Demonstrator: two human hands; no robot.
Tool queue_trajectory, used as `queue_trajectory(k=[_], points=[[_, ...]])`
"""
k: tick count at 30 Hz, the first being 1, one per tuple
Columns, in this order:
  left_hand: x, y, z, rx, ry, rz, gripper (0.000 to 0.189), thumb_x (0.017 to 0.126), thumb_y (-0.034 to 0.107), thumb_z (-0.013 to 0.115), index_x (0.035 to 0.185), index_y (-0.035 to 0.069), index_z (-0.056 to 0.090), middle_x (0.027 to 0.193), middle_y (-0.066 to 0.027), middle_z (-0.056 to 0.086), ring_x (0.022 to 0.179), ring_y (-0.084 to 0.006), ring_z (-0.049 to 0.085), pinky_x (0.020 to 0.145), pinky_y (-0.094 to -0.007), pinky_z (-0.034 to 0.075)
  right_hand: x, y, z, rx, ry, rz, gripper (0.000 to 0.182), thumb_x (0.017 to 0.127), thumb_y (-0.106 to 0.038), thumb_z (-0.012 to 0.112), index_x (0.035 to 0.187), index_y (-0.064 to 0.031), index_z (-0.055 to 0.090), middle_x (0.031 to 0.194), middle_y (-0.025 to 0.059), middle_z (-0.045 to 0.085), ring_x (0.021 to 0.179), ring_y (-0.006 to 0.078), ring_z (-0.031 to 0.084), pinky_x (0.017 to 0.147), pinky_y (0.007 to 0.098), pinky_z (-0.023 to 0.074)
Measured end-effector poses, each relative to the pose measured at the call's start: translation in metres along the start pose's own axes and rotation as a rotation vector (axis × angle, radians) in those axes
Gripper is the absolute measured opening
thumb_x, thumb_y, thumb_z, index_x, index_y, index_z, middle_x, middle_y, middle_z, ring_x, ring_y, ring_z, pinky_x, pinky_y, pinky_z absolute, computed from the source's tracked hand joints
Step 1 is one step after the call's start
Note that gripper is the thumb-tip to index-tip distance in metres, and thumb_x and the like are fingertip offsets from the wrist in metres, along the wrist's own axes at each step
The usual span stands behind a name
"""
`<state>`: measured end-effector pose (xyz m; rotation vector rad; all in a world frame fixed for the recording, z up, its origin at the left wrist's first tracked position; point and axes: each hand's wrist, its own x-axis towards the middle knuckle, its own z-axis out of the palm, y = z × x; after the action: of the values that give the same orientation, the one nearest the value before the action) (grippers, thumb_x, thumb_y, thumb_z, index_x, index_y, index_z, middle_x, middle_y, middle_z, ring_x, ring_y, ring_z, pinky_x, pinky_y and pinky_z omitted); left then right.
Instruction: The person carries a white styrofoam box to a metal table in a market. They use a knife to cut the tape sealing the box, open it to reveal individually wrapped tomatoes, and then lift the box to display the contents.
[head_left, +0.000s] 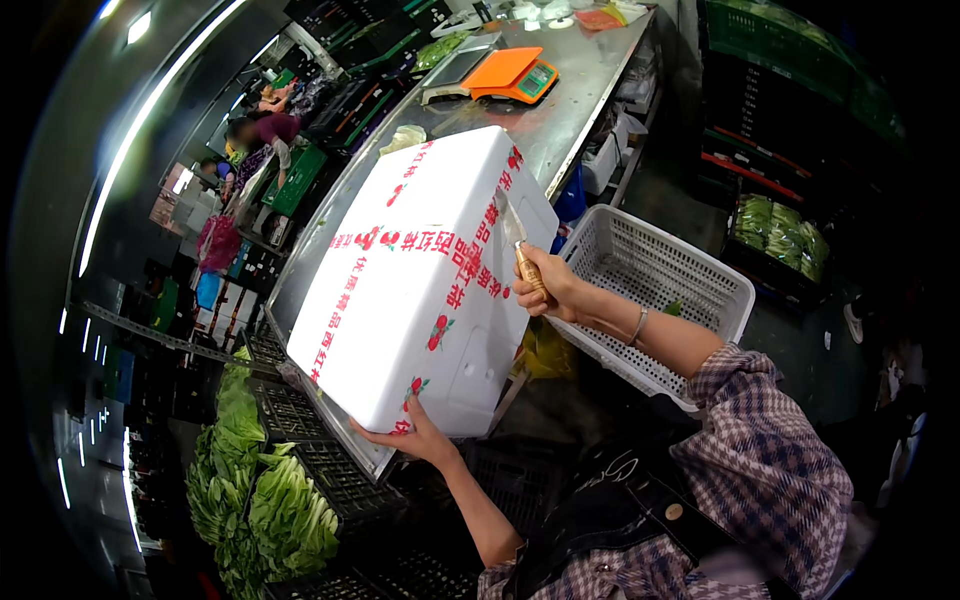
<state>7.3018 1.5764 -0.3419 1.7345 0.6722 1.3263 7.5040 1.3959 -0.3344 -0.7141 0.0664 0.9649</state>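
Observation:
A white polystyrene foam box (390, 292) rests on the steel table, sealed with clear tape that bears red writing and tomato pictures. My right hand (551, 281) grips the wooden handle of a short knife (529, 271). Its blade points up along the box's near right edge, lying at the taped seam; whether the tip is in the tape I cannot tell. My left hand (420, 435) holds the box's lower near corner, thumb on the side wall and fingers at the end.
Left of the steel table (585, 124), leafy greens (292, 510) fill black crates. An orange scale (514, 75) stands at the table's far part. A white perforated plastic basket (675, 277) sits to my right. Several people work far left, near a green crate (296, 180).

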Motion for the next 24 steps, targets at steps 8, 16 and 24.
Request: queue_trajectory(k=[8, 16, 24], points=[[-0.001, -0.005, -0.002, 0.038, -0.01, 0.007, 0.082, 0.082, 0.012, 0.064, 0.144, 0.005, 0.01, 0.139, -0.0192, 0.023, 0.125, -0.0298, 0.035, 0.099, -0.0419, 0.039, -0.022, 0.011, 0.011, -0.013, 0.006, 0.062, 0.038, 0.097, -0.046, 0.031, 0.082, -0.011, 0.038, 0.057, 0.0, 0.035, 0.042, 0.0082, 0.03, 0.037, 0.0219, 0.0239], [-0.002, -0.003, -0.003, 0.01, 0.028, 0.001, 0.089, 0.076, 0.009, 0.069, 0.144, 0.007, 0.012, 0.141, -0.0182, 0.023, 0.126, -0.0312, 0.035, 0.1, -0.0438, 0.038, -0.043, 0.038, 0.026, -0.032, -0.054, 0.129, 0.039, 0.097, -0.047, 0.028, 0.083, -0.0116, 0.039, 0.056, -0.0001, 0.035, 0.04, 0.0084, 0.03, 0.037, 0.0225, 0.0246], [-0.003, -0.003, 0.0, -0.027, 0.025, -0.015, 0.09, 0.074, 0.006, 0.071, 0.144, 0.007, 0.014, 0.141, -0.0174, 0.024, 0.126, -0.0306, 0.035, 0.101, -0.0433, 0.036, -0.055, 0.051, 0.035, -0.021, -0.064, 0.154, 0.039, 0.098, -0.045, 0.028, 0.084, -0.0109, 0.039, 0.056, 0.001, 0.036, 0.04, 0.0092, 0.03, 0.038, 0.024, 0.0244]])
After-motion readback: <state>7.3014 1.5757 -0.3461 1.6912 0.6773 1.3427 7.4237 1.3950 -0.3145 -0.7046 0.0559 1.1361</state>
